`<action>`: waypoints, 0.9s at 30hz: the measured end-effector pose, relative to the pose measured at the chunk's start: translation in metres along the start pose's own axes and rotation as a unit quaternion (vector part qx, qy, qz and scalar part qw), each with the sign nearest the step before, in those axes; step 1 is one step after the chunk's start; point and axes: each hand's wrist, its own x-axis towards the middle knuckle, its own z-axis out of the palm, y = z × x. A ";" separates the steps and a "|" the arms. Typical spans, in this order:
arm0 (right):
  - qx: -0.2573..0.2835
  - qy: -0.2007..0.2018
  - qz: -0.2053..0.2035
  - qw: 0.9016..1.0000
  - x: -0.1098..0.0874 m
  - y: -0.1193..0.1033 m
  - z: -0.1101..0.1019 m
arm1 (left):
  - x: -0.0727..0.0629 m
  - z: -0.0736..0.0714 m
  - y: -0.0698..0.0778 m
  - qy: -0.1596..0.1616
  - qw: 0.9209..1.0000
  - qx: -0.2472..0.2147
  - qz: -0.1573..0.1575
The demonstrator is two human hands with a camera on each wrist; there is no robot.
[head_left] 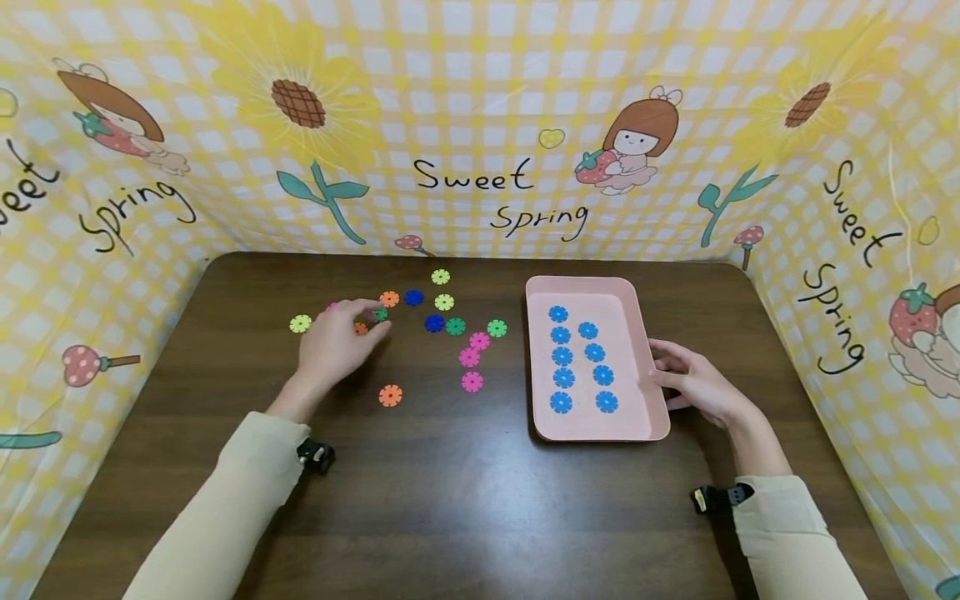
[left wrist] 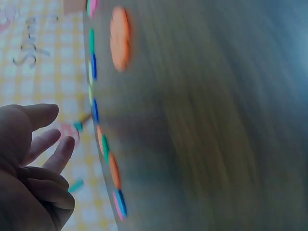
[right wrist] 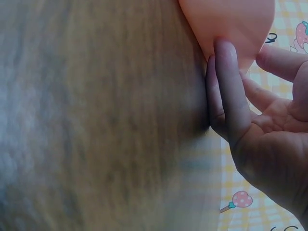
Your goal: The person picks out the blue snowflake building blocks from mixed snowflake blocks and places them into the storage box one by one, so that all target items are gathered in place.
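Observation:
My left hand (head_left: 339,337) hovers over the left group of notched plastic discs, thumb and fingers apart with nothing between them. Close to its fingertips lie a green disc (head_left: 381,314) and an orange disc (head_left: 389,298); other discs are partly hidden under the hand. A pink tray (head_left: 592,427) sits on the right, bearing several light-blue discs (head_left: 562,356) in two columns. My right hand (head_left: 697,383) holds the tray's right side. In the right wrist view, its fingers (right wrist: 226,77) press the outer wall and the thumb is at the rim.
Loose discs are spread across the brown table (head_left: 450,500): an orange one (head_left: 390,395) nearer me, pink ones (head_left: 472,382) left of the tray, and yellow (head_left: 444,302), dark blue (head_left: 434,323) and green ones (head_left: 497,328) behind. A patterned cloth (head_left: 465,108) walls the back and sides.

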 end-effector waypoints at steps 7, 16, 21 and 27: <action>0.000 0.000 0.000 1.000 -0.002 0.000 0.000 | -0.010 -0.020 -0.038 0.004 0.999 0.025 -0.039; 0.000 0.000 -0.001 1.000 -0.002 0.001 0.000 | -0.014 -0.024 -0.058 -0.033 0.997 0.035 -0.062; 0.001 0.000 0.001 1.000 -0.002 0.001 0.001 | -0.012 -0.023 -0.061 -0.043 0.995 0.025 -0.081; 0.000 0.000 0.001 1.000 -0.001 0.000 0.001 | -0.007 -0.022 -0.062 -0.048 0.993 0.018 -0.110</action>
